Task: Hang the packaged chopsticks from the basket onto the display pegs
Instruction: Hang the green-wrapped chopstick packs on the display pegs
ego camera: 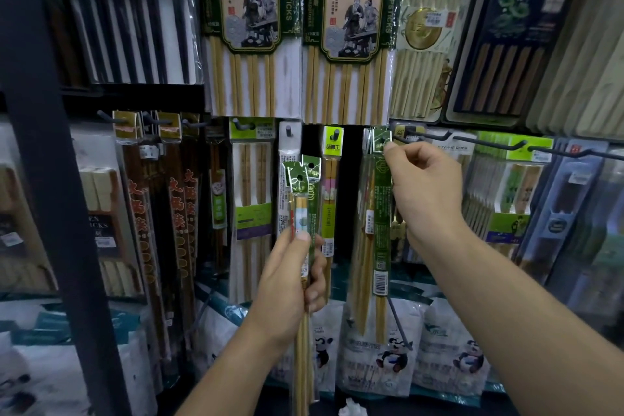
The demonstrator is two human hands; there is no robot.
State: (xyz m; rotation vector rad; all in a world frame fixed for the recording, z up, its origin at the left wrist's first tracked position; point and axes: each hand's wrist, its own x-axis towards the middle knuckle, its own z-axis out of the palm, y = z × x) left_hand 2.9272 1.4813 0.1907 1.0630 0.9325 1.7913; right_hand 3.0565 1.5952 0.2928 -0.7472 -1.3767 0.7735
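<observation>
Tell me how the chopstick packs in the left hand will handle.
Probably stiff: the packs stand upright above the left hand without drooping. Likely slippery, since the clear wrap looks glossy. Several thin ones held together may fan apart; their green headers already splay.

Low in the middle of the frame, the left grip [290, 280] is holding a bundle of chopstick packs [305, 199] upright, its thumb pressing on the front. Further right, the right grip [425, 186] is pinching the green top of a single pack [380, 213] just beside the tip of a dark peg [422, 138]. Large chopstick packs [250, 10] are hanging across the top of the frame.
</observation>
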